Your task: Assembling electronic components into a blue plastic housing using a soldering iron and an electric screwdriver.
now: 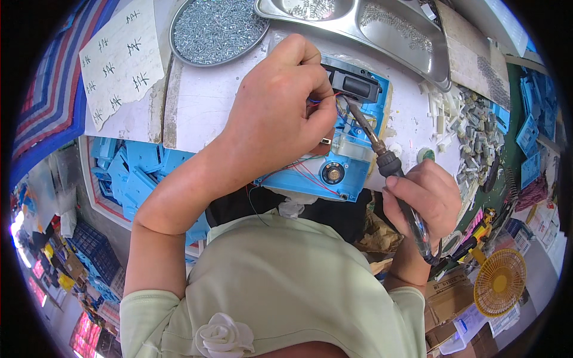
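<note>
A blue plastic housing (356,179) lies before me with electronic parts in it. My right hand (427,200) is closed around the dark handle of a soldering iron (391,162). Its tip reaches up and left to thin wires (339,95) beside a black rectangular module (355,86). My left hand (277,110) comes over the housing from the left, pinching a thin wire near the iron's tip and hiding part of the housing. A round speaker (332,173) sits at the near end, with red wires (307,173) running beside it.
Small metal screws fill a round tray (179,45) at the far left. Beside it stands a metal compartment tray (439,65) holding springs. Loose white and grey parts (471,128) are heaped at the right. Blue panels (140,173) fill a box at the left; a yellow fan (500,283) stands lower right.
</note>
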Motion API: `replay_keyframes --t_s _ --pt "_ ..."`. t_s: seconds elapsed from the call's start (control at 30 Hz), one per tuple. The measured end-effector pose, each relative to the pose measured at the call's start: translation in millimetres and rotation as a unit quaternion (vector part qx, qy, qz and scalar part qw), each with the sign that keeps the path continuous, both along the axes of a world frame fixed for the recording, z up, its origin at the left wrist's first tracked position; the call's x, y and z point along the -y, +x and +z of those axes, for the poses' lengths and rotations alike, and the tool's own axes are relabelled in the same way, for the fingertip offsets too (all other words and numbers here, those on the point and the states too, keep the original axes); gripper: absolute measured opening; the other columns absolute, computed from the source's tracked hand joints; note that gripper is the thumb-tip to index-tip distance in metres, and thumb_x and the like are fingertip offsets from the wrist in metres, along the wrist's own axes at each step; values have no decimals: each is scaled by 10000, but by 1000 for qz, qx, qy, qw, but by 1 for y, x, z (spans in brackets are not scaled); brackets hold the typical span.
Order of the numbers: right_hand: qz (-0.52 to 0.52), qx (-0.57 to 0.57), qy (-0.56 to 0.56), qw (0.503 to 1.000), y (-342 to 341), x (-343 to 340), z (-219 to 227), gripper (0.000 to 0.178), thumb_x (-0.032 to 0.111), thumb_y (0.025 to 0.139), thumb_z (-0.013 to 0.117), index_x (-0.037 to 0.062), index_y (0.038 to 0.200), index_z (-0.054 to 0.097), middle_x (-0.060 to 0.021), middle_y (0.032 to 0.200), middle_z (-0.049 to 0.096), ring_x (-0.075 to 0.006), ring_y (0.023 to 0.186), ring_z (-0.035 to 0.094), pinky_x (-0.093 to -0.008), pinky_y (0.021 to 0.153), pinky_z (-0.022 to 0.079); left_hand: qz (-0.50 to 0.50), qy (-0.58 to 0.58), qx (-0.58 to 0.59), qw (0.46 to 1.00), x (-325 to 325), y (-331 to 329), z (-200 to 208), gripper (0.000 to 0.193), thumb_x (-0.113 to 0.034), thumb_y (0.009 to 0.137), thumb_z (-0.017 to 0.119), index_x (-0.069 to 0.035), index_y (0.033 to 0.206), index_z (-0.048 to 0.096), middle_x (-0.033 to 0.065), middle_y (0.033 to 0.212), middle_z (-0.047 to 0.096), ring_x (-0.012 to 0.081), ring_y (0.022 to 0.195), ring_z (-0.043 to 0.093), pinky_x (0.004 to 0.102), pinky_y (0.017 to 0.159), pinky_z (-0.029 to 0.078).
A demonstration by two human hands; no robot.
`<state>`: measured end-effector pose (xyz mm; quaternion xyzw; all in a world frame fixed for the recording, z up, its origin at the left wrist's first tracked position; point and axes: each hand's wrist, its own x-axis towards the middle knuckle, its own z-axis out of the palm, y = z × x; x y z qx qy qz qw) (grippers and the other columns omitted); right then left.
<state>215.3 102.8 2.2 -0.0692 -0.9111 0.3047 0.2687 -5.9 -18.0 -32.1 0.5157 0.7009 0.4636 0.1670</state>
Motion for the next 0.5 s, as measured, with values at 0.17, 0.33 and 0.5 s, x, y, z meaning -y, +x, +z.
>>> replay_keyframes --t_s 0.17,0.33,0.5 --pt "-3 0 -17 1000 3 -1 5 365 -37 622 823 80 953 722 -29 629 552 -206 515 507 -314 467 369 2 2 -10 1000 0 0 0 67 9 784 713 33 796 652 61 883 495 145 729 537 274 609 473" --pt "-3 -3 -23 1000 5 -3 5 367 -29 635 808 82 973 717 -34 625 552 -209 516 522 -314 472 378 5 -3 -20 1000 0 1 -1 81 4 780 724 32 789 649 59 884 495 135 715 535 265 594 470" --pt "-6 9 -17 1000 4 -6 3 362 -12 644 809 96 977 717 -25 617 539 -205 516 519 -314 476 378 8 -4 -26 1000 -1 2 0 95 5 764 738 27 780 647 57 884 496 137 713 546 267 591 477"
